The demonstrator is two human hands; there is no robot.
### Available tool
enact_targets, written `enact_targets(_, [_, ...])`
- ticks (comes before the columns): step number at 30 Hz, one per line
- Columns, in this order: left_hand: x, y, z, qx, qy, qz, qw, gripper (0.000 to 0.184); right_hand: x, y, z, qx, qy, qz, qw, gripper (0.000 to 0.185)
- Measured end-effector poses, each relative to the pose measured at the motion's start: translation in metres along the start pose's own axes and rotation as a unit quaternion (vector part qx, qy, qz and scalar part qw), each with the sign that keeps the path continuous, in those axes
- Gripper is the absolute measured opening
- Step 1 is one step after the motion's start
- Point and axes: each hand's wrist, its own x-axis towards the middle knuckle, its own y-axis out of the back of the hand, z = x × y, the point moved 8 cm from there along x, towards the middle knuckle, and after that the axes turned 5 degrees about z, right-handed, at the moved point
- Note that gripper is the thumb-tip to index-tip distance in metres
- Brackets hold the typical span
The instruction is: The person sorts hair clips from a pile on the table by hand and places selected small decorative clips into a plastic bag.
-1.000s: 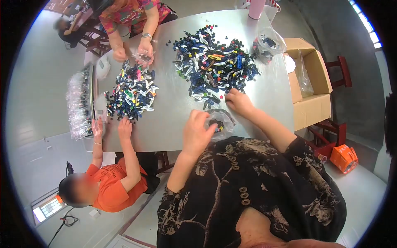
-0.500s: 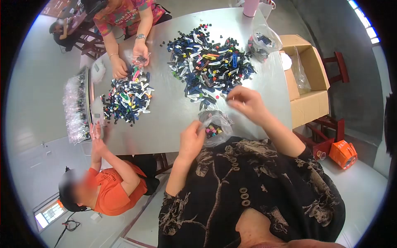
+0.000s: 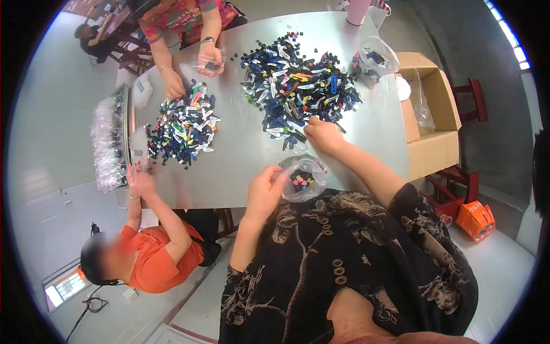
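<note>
My left hand [image 3: 264,192] grips the rim of a clear plastic bag [image 3: 314,192] near the table's front edge. Inside the bag lie small dark pieces with pink and yellow bits [image 3: 302,182]. At the lower edge of a big pile of hair clips [image 3: 286,106], my right hand [image 3: 325,136] reaches in with its fingers bent together. Whatever is between those fingertips is too small to make out. Blue, white and black snap clips make up most of the pile, mixed with small dark pieces.
A second clip pile [image 3: 186,129] lies to the left, where a person in a patterned shirt works. Another person in orange [image 3: 163,258] sits at the left side. A filled plastic bag [image 3: 375,60], pink bottle [image 3: 358,11] and cardboard box [image 3: 432,149] are on the right.
My right hand has moved from above the bag up and left to the pile's lower edge. My left hand stays on the bag, whose mouth shows wider now.
</note>
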Motion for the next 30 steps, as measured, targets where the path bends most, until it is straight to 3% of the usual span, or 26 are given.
enact_targets(4, [0.008, 0.022, -0.049, -0.021, 0.031, 0.055, 0.998, 0.031, -0.002, 0.020, -0.004, 0.030, -0.007, 0.049, 0.998, 0.014])
enact_targets(7, [0.015, 0.037, -0.099, 0.003, 0.093, 0.064, 0.994, 0.034, -0.011, 0.085, -0.030, 0.295, -0.034, 0.131, 0.946, 0.006])
enact_targets(8, [0.018, 0.037, -0.124, 0.029, 0.101, 0.058, 0.993, 0.032, -0.018, 0.111, -0.048, 0.295, -0.033, 0.131, 0.946, 0.006])
enact_targets(10, [0.023, 0.029, -0.161, 0.056, 0.108, 0.052, 0.991, 0.031, -0.031, 0.147, -0.092, 0.400, 0.074, 0.077, 0.910, 0.008])
enact_targets(11, [0.024, 0.024, -0.174, 0.039, 0.107, 0.047, 0.992, 0.030, -0.034, 0.146, -0.095, 0.400, 0.074, 0.079, 0.910, 0.008])
enact_targets(12, [0.026, 0.022, -0.173, 0.022, 0.105, 0.043, 0.993, 0.030, -0.036, 0.134, -0.098, 0.403, 0.055, 0.006, 0.913, 0.011])
enact_targets(13, [0.028, 0.019, -0.172, 0.022, 0.104, 0.045, 0.993, 0.030, -0.038, 0.122, -0.099, 0.404, 0.036, -0.067, 0.912, 0.014])
enact_targets(14, [0.030, 0.013, -0.170, 0.064, 0.104, 0.044, 0.991, 0.032, -0.034, 0.109, -0.091, 0.403, 0.037, -0.066, 0.912, 0.014])
enact_targets(16, [0.034, 0.005, -0.165, 0.108, 0.103, 0.044, 0.988, 0.035, -0.016, 0.070, -0.041, 0.301, -0.036, 0.041, 0.952, 0.014])
enact_targets(17, [0.037, 0.002, -0.167, 0.130, 0.100, 0.052, 0.985, 0.041, -0.008, 0.054, -0.031, 0.302, -0.035, 0.042, 0.952, 0.014])
enact_targets(19, [0.038, 0.000, -0.165, 0.154, 0.097, 0.061, 0.981, 0.047, 0.007, 0.039, -0.021, 0.163, 0.006, 0.090, 0.983, 0.014])
enact_targets(23, [0.037, 0.005, -0.164, 0.166, 0.112, 0.083, 0.976, 0.049, 0.030, 0.013, -0.026, 0.121, 0.029, 0.099, 0.987, 0.017])
enact_targets(25, [0.036, 0.006, -0.158, 0.150, 0.112, 0.086, 0.978, 0.050, 0.038, -0.010, -0.023, 0.028, 0.017, 0.012, 0.999, 0.015])
enact_targets(30, [0.035, 0.009, -0.158, 0.137, 0.116, 0.103, 0.978, 0.048, 0.036, -0.005, -0.004, 0.045, 0.013, 0.086, 0.995, 0.013])
